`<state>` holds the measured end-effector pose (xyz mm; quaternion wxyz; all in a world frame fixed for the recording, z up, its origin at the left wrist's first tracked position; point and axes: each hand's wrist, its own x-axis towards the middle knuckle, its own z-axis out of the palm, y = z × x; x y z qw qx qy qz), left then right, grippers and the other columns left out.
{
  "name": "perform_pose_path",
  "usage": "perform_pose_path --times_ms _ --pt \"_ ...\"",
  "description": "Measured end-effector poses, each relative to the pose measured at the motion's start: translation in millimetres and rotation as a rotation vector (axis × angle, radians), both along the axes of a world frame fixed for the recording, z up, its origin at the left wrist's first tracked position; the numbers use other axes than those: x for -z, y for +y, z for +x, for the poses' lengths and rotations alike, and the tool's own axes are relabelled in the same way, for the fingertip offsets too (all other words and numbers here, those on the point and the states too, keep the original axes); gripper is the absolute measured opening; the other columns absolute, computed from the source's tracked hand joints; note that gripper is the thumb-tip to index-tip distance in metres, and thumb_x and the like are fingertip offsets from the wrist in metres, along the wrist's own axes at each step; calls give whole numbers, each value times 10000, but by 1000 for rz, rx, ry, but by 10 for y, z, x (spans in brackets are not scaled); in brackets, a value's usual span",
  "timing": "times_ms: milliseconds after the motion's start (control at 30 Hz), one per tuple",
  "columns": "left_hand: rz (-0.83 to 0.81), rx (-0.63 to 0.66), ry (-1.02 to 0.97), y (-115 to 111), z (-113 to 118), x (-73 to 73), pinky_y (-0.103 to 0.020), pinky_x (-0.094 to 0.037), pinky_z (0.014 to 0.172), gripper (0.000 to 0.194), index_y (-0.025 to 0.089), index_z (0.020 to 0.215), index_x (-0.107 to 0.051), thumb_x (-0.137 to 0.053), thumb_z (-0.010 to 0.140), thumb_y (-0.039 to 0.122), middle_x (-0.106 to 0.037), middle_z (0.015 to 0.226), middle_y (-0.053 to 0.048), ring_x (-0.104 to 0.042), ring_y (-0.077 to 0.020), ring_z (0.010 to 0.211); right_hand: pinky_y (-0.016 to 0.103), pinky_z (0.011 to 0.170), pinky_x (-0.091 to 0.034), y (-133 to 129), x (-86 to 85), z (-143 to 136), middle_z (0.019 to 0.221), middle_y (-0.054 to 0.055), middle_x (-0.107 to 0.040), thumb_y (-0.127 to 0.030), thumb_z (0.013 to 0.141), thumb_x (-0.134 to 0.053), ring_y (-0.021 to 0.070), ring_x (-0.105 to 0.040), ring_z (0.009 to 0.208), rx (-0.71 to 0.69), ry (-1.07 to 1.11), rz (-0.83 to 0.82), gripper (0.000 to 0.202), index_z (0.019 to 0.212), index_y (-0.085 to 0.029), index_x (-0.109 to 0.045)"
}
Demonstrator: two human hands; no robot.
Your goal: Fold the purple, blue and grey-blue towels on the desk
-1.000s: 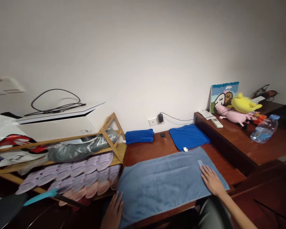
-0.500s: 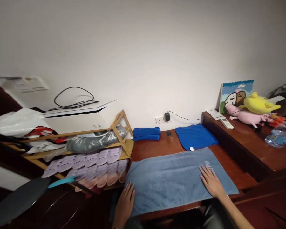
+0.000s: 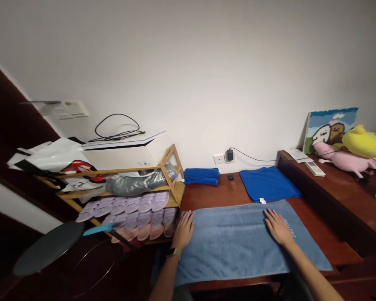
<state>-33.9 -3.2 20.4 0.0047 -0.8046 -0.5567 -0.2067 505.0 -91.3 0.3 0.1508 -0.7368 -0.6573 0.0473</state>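
Note:
A grey-blue towel (image 3: 232,244) lies spread over the front of the brown desk (image 3: 203,198). My left hand (image 3: 184,230) rests on the towel's left edge near its far corner, fingers slightly apart. On the towel's right part lies my right hand (image 3: 278,228), palm down with fingers spread, partly over the white lettering. Neither hand grips anything. Behind the towel, a folded blue cloth (image 3: 201,176) sits at the back left, and a flatter blue cloth (image 3: 268,183) with a white tag lies at the back right.
At left stands a wooden rack (image 3: 175,194) with purple and pink slippers (image 3: 133,204) and a white box (image 3: 122,156) on top. A round dark stool (image 3: 48,246) is beside it. The raised right surface holds a remote (image 3: 315,169), a pink plush (image 3: 341,158) and a yellow plush (image 3: 365,141).
My left hand has moved up along the towel's left edge, away from me. My right hand has shifted a little left and farther onto the towel. The view has turned slightly left.

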Motion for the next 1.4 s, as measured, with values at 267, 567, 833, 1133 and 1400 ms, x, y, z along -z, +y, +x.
perform_pose_path --times_ms 267,567,833,1133,1400 --pt "-55 -184 102 437 135 231 -525 -415 1213 559 99 1484 -576 -342 1045 354 -561 1565 -181 -516 -322 1460 511 1282 -241 77 56 44 1683 66 -411 -425 1040 -296 302 -323 1574 67 -19 -100 597 1597 -275 -451" --pt "55 -176 76 492 -190 209 -469 -381 1243 547 150 1408 -657 -290 1054 348 -618 1519 -146 -542 -276 1440 472 1223 -366 406 -75 700 1494 162 -614 -385 1046 -233 296 -561 1388 128 -155 78 601 1434 -137 -619" --pt "-75 -30 113 694 -13 463 -519 -386 1235 580 187 1553 -514 -302 1065 417 -519 1611 -109 -467 -272 1504 493 1297 -217 579 126 738 1708 91 -357 -433 1031 -213 278 -284 1590 237 -123 -146 676 1643 -182 -357" --pt "45 -132 86 611 -178 426 -497 -441 1197 589 120 1374 -675 -278 1049 409 -683 1434 -168 -607 -302 1374 544 1283 -204 457 18 782 1682 111 -407 -488 1036 -183 292 -343 1554 352 -120 -161 694 1623 -186 -395" --pt "-53 25 92 729 86 341 -490 -392 1238 583 183 1523 -554 -295 1067 438 -524 1611 -105 -471 -264 1501 496 1299 -191 591 92 614 1713 65 -350 -464 1038 -183 279 -267 1595 202 -138 -138 689 1638 -179 -367"
